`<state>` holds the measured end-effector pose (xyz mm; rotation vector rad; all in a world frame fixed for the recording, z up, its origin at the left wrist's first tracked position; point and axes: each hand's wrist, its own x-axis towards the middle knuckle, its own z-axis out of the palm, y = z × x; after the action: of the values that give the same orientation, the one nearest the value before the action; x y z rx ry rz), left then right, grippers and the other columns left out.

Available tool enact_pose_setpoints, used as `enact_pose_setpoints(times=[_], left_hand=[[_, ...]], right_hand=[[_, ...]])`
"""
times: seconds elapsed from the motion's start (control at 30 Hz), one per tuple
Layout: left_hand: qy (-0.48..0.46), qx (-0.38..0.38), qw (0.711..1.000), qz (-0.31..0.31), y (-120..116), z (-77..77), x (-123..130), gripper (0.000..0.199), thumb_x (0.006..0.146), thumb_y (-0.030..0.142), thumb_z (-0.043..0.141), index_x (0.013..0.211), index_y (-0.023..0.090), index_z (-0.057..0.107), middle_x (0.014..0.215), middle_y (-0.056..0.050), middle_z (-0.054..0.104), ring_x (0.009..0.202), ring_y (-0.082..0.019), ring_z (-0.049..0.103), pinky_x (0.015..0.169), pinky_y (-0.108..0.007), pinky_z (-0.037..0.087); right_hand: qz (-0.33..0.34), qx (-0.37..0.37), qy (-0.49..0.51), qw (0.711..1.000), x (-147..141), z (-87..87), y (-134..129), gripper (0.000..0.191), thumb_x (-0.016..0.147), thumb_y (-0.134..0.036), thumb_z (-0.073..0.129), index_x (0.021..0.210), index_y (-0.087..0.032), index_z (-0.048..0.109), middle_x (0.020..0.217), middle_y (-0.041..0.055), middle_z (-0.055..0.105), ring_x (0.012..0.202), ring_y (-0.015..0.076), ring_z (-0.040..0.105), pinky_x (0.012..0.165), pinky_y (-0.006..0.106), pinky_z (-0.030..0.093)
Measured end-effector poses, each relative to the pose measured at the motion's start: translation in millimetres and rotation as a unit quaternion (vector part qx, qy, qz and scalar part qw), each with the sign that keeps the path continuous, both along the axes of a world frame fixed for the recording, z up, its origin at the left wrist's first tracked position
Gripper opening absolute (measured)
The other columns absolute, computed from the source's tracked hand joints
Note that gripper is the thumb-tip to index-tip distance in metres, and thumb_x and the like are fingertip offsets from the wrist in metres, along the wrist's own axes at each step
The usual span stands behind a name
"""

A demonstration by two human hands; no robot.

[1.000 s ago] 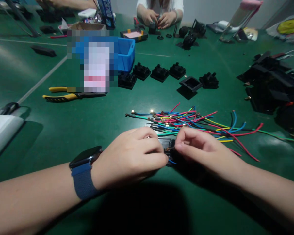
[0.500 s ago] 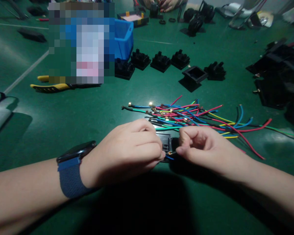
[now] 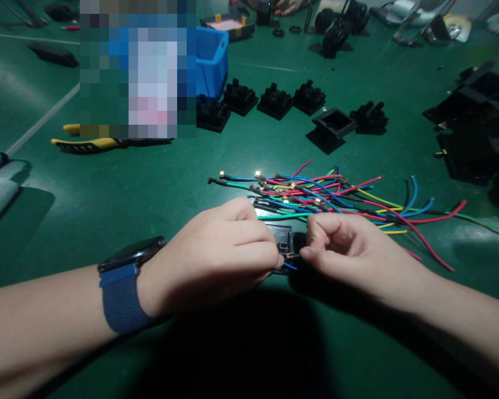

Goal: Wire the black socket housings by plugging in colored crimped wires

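Observation:
My left hand (image 3: 228, 249), with a watch on a blue strap (image 3: 122, 299), is closed over the left part of a small black plastic housing (image 3: 285, 235). Its fingertips hide much of that housing. A short blue wire (image 3: 290, 266) sticks out below the left fingertips. From the other side my right hand (image 3: 341, 244) pinches a thin black wire with a brass terminal (image 3: 290, 256) at its tip. The terminal is over the housing, close to the left fingertips; whether it touches the housing I cannot tell. Just behind both hands lies a pile of coloured wires (image 3: 316, 191) with brass terminals.
Several black plastic parts (image 3: 275, 101) stand in a row further back, beside a blue bin (image 3: 212, 64). Yellow-and-black handled pliers (image 3: 91, 145) lie at left. More black parts (image 3: 466, 127) are heaped at right. Another person's hand (image 3: 289, 5) shows at the top edge.
The view has shifted slightly. Both hands keep nearly the same pose, and the brass terminal has moved a little relative to the left fingertips.

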<state>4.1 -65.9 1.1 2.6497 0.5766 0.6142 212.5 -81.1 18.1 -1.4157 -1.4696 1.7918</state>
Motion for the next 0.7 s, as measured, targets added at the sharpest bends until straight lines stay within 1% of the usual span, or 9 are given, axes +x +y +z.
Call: enact_pose_setpoints(times=[0.13, 0.43, 0.7], left_hand=[[0.004, 0.001, 1.0, 0.001, 0.0, 0.4, -0.3, 0.011, 0.088, 0.016, 0.053, 0.082, 0.019, 0.062, 0.078, 0.001, 0.064, 0.069, -0.011, 0.052, 0.065, -0.031, 0.038], [-0.008, 0.006, 1.0, -0.005, 0.2, 0.3, 0.9, 0.011, 0.086, 0.013, 0.053, 0.081, 0.017, 0.062, 0.079, 0.0, 0.066, 0.07, -0.012, 0.054, 0.066, -0.031, 0.038], [-0.009, 0.016, 1.0, -0.005, 1.5, 1.6, 2.6, 0.013, 0.087, 0.014, 0.052, 0.077, 0.016, 0.06, 0.076, 0.0, 0.066, 0.069, -0.011, 0.054, 0.067, -0.03, 0.038]], right_hand=[[-0.001, 0.005, 0.003, 1.0, 0.9, -0.9, -0.7, 0.024, 0.066, -0.018, 0.06, 0.054, -0.019, 0.039, 0.046, -0.0082, 0.035, 0.044, 0.0054, 0.028, 0.041, 0.019, 0.023], [-0.002, 0.014, -0.008, 1.0, 0.4, -1.2, -0.8, 0.023, 0.065, -0.017, 0.059, 0.054, -0.019, 0.039, 0.047, -0.0077, 0.037, 0.045, 0.0056, 0.03, 0.042, 0.019, 0.024], [-0.003, 0.026, -0.018, 1.0, -0.4, -0.9, -1.7, 0.024, 0.065, -0.021, 0.06, 0.053, -0.02, 0.039, 0.047, -0.007, 0.038, 0.045, 0.0064, 0.031, 0.042, 0.02, 0.026]])
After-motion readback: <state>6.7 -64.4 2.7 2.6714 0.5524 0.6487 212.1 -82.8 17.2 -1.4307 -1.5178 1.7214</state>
